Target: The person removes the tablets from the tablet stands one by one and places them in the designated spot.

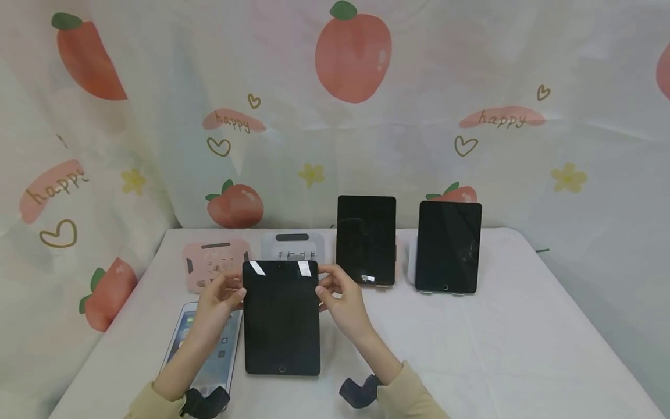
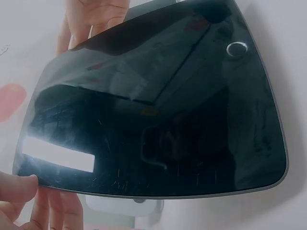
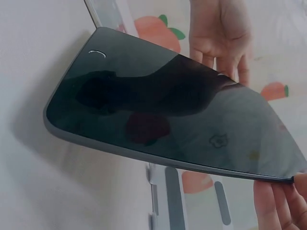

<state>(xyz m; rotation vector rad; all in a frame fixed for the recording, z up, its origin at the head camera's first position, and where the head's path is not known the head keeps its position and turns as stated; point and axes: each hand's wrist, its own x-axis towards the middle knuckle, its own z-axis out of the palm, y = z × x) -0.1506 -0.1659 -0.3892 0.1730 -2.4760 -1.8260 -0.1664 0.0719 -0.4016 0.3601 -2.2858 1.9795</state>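
A black tablet (image 1: 281, 326) with a round home button at its lower end is held up, screen toward me, above the front of the table. Its left edge near the top is pinched by my left hand (image 1: 213, 305), thumb in front and fingers behind. My right hand (image 1: 342, 299) pinches the opposite edge at about the same height. In the left wrist view, the thumb of the left hand (image 2: 48, 206) lies at a corner of the glass. The right wrist view has the right hand (image 3: 280, 203) at the tablet's far lower corner.
A white tablet (image 1: 224, 355) with a lit screen lies partly under my left forearm. Behind are a pink stand (image 1: 222, 251) and a pale grey-blue stand (image 1: 314, 247), both folded flat. Two black tablets, one in the middle (image 1: 366, 233) and one farther right (image 1: 449, 244), lean upright on stands.
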